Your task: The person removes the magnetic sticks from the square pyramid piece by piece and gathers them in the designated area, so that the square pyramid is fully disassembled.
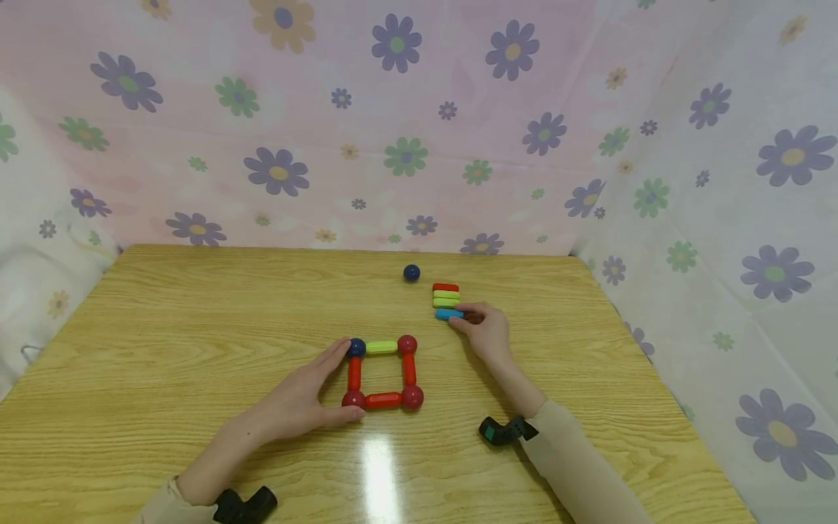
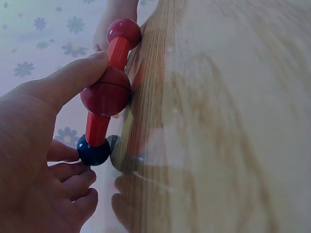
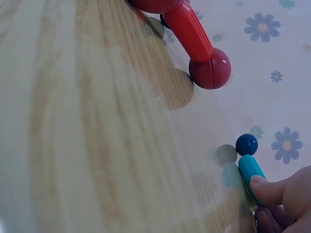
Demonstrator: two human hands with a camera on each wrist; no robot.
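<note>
A square of toy rods and balls lies on the table, built from red rods (image 1: 382,400), a yellow-green rod (image 1: 382,347), three dark red balls (image 1: 412,397) and a dark blue ball (image 1: 356,348). My left hand (image 1: 297,400) grips its left side, thumb by the near red ball (image 2: 107,92) and index finger at the blue corner ball (image 2: 94,151). Farther right, my right hand (image 1: 487,335) pinches a blue rod (image 1: 448,314) by its right end between thumb and fingers. In the right wrist view the thumb presses on this blue rod (image 3: 250,169) close over the tabletop.
Just beyond the blue rod lie two yellow-green rods (image 1: 446,298) and a red rod (image 1: 446,287), side by side. A loose dark blue ball (image 1: 412,273) sits near the back of the wooden table (image 1: 216,313). Flowered cloth (image 1: 406,196) hangs behind and at the sides.
</note>
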